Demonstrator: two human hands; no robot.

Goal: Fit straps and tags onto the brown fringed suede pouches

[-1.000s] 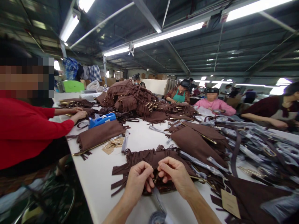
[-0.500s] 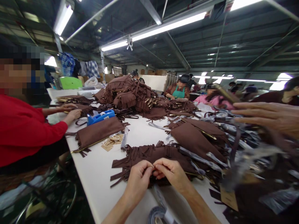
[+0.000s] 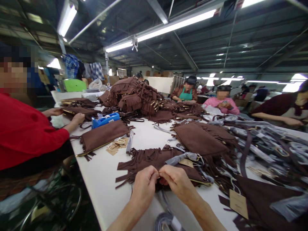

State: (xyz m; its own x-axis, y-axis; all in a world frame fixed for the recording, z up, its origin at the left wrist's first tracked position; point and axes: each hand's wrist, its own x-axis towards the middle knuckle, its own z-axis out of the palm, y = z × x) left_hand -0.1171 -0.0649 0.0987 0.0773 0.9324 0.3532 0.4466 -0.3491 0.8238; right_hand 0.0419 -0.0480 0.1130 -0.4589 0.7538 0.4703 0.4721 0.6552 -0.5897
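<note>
My left hand (image 3: 146, 180) and my right hand (image 3: 173, 178) meet at the fingertips over the near edge of a brown fringed bag (image 3: 154, 158). Both are closed in a pinch on something small that my fingers hide. Under them a plastic-wrapped strap (image 3: 164, 201) runs down to a coiled strap (image 3: 166, 221) at the table's front. On the bag lies a plastic-wrapped piece (image 3: 181, 158) with a tan tag (image 3: 186, 163) on a white string.
Blue tape dispenser (image 3: 105, 120), another bag (image 3: 103, 136) and loose tags (image 3: 116, 146) lie left. A bag pile (image 3: 134, 94) rises behind; wrapped straps (image 3: 269, 154) cover the right. A person in a red sleeve (image 3: 31, 128) works at left; others sit across the table.
A hand at the right has withdrawn from above the straps. A wrapped piece with a tan tag now lies on the bag before me. My hands stay pinched together.
</note>
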